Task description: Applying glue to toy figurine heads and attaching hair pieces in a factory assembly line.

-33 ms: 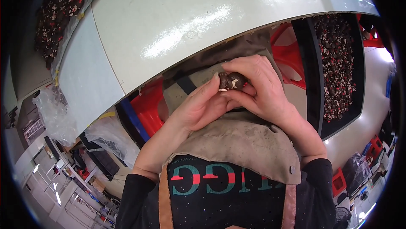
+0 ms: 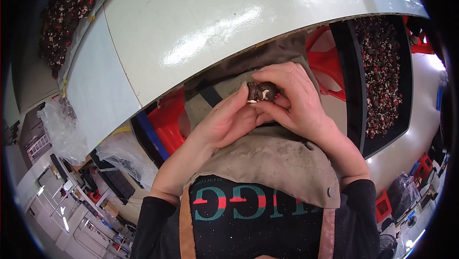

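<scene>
Above my lap, both hands hold one small dark brown figurine (image 2: 267, 88) with cream patches and a bit of red at its right end. My left hand (image 2: 221, 124) is cupped under it, the thumb pressed to its left end. From the right, my right hand (image 2: 300, 100) curls over it, its thumb below and fingers at the far side. The figurine's underside and some of my fingertips are hidden.
A glossy pale table (image 2: 158, 25) curves across in front of me. Small dark, cream and red pieces fill a black tray (image 2: 405, 115) at right and lie in a heap (image 2: 71, 17) at far left. Red plastic stools (image 2: 330, 70) stand under the table edge; clear plastic bags (image 2: 126, 156) hang at left.
</scene>
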Demonstrator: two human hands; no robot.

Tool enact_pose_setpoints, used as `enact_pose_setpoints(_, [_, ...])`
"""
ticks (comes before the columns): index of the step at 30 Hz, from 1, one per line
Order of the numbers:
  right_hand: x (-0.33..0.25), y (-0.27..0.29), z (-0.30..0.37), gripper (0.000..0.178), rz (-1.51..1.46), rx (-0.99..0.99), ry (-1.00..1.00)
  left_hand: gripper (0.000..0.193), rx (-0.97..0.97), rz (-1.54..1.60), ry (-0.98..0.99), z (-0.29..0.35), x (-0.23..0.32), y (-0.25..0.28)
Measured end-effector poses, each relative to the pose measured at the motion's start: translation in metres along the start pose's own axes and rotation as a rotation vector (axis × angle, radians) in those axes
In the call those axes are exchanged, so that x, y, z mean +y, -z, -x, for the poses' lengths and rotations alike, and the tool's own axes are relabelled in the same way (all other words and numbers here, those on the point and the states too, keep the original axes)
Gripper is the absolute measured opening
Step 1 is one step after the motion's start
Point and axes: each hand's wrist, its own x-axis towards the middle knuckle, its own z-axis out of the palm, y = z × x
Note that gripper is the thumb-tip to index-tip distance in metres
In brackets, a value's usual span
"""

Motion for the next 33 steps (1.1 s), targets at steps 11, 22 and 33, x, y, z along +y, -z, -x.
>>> enact_pose_setpoints(11, [0.001,0.003,0.001,0.039,-0.008,-0.043,-0.045,0.054,0.020,0.004,0.034,-0.002,0.002,-0.004])
enact_pose_setpoints(22, [0.002,0.006,0.003,0.039,-0.002,-0.089,-0.070,0.053,0.041,-0.042,0.036,-0.002,0.001,-0.004])
enact_pose_setpoints(33, [-0.001,0.016,0.000,0.035,-0.168,-0.102,-0.149,0.052,0.108,-0.196,-0.043,0.001,0.002,-0.011])
